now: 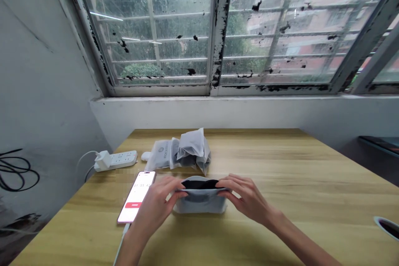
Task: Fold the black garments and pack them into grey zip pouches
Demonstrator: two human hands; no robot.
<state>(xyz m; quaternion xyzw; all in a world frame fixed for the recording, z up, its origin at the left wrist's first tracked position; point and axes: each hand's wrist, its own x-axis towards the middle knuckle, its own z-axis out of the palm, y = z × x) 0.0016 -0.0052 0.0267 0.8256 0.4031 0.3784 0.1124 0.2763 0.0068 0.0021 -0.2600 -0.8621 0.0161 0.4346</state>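
Note:
A frosted, translucent pouch (201,203) stands on the table in front of me, its mouth held apart at the top. Something black (199,184) shows inside; its kind I cannot make out. My left hand (160,199) pinches the left end of the rim between thumb and fingers. At the right end of the rim, my right hand (241,193) grips in the same way. Just behind the pouch lie several similar frosted bags (193,149) with dark contents, one of them printed with lettering.
A lit phone (137,195) showing a timer lies left of the pouch, with a white cable (122,241) running to the front edge. A power strip (120,160) with a plug sits at the table's left edge. The wooden table (280,162) ends at a windowed wall. A round white-rimmed object (386,226) stands far right.

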